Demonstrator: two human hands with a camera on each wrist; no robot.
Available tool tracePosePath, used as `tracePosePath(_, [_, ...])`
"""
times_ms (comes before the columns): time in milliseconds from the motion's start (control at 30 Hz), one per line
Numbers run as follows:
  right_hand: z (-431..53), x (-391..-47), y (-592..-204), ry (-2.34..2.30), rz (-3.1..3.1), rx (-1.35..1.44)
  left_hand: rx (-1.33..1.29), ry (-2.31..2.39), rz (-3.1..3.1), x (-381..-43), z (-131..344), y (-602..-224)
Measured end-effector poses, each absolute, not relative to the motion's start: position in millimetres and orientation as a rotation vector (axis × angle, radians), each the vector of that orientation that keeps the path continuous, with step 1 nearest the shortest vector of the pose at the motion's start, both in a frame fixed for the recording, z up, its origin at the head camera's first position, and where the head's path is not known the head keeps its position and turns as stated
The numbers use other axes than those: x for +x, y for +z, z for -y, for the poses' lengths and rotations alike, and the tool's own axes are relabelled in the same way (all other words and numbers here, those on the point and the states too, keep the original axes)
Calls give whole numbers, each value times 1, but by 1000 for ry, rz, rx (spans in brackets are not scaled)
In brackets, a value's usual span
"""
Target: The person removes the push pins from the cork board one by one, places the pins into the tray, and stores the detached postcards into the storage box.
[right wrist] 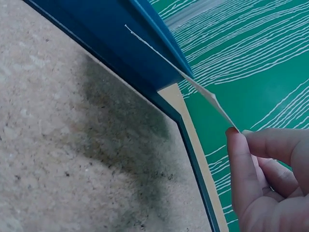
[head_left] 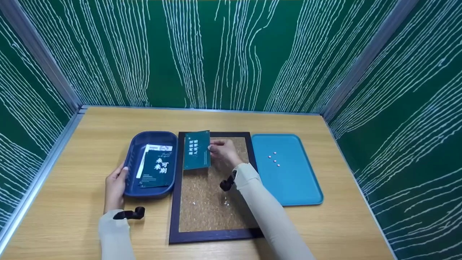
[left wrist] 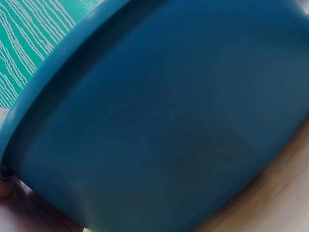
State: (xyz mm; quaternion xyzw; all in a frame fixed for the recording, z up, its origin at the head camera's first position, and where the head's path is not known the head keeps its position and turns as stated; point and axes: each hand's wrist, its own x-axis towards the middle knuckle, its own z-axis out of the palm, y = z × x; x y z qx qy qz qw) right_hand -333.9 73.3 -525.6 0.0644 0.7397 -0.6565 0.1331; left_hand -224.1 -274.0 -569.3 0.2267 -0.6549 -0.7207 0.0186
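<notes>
My right hand (head_left: pixel 225 151) pinches a green card (head_left: pixel 197 151) with white characters by its right edge, above the upper left of a cork board (head_left: pixel 202 216). In the right wrist view the card (right wrist: pixel 193 84) shows nearly edge-on between thumb and finger, over its shadow on the cork. To the left, my left hand (head_left: pixel 115 184) grips the side of a dark blue bin (head_left: pixel 173 173), thumb at the rim. Inside the bin lie another green card (head_left: pixel 156 171) and a white paper (head_left: pixel 144 162) partly beneath it. The bin's wall (left wrist: pixel 159 116) fills most of the left wrist view.
A light blue tray (head_left: pixel 288 187) stands right of the board, with several tiny pale pieces (head_left: pixel 275 161) on it. Small clear pieces (head_left: pixel 226 203) sit on the lower cork. The board has a dark frame (head_left: pixel 213 236). Green panels with white lines enclose the wooden table (head_left: pixel 346 216).
</notes>
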Motion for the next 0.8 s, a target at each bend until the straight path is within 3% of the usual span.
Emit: tracePosePath(800, [-59,-336,-503,-2028,-2007,131,685,-2208,2063,-223,273,-569])
